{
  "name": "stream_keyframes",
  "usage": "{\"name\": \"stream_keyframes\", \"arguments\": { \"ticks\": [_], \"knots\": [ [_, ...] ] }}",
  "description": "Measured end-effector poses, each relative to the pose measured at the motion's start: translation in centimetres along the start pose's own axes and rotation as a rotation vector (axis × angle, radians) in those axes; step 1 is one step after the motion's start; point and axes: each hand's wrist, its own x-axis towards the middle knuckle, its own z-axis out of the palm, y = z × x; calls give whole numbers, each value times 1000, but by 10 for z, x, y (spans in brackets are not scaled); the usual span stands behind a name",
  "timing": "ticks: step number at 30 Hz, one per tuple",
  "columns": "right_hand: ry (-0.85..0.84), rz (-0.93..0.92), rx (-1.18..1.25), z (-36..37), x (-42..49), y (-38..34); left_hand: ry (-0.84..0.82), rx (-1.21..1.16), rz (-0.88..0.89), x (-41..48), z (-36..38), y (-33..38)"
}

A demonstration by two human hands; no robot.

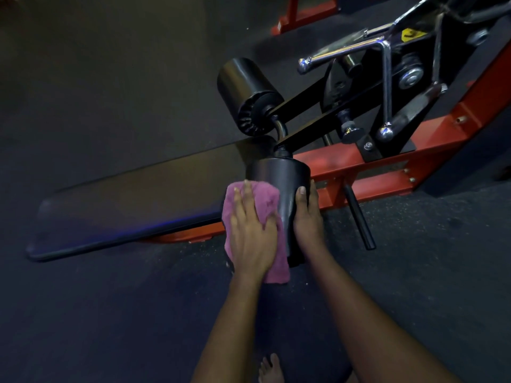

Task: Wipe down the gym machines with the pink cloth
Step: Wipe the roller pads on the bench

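wiping: left hand (pixel 253 233), fingers spread flat, presses the pink cloth (pixel 266 201) against the near roller pad (pixel 279 181), centre of frame.
right hand (pixel 307 219): curled round the same roller's right side, thumb on its front.
far roller pad (pixel 246 89): upper centre.
long black pad (pixel 138 194): left of centre.
red frame (pixel 359 161): right of the rollers.

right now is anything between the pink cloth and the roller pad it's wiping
Nothing visible. The left hand presses the pink cloth straight onto the left side of the near roller pad; the right hand grips its right side, clear of the cloth.
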Motion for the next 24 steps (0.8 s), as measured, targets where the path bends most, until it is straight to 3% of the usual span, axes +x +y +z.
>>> {"name": "stream_keyframes", "arguments": {
  "ticks": [3,7,9,12,14,20,24],
  "knots": [
    [12,-2,-13,1,-1,0,-12,35,-19,-36,-2,-8],
    [19,9,-12,2,-2,1,-18,32,-28,15,2,-7],
    [12,0,-7,2,-3,0,-42,-170,-19,59,-3,-9],
    [13,-12,13,2,-3,3,-79,-398,-152,83,-9,-6],
    [-10,3,48,-1,2,7,-45,-348,-151,67,-9,-2],
    [-104,138,181,-6,14,16,-14,-72,93,-14,-10,-12],
    [27,69,30,-7,7,6,5,-37,61,9,-1,-14]
  ]
}}
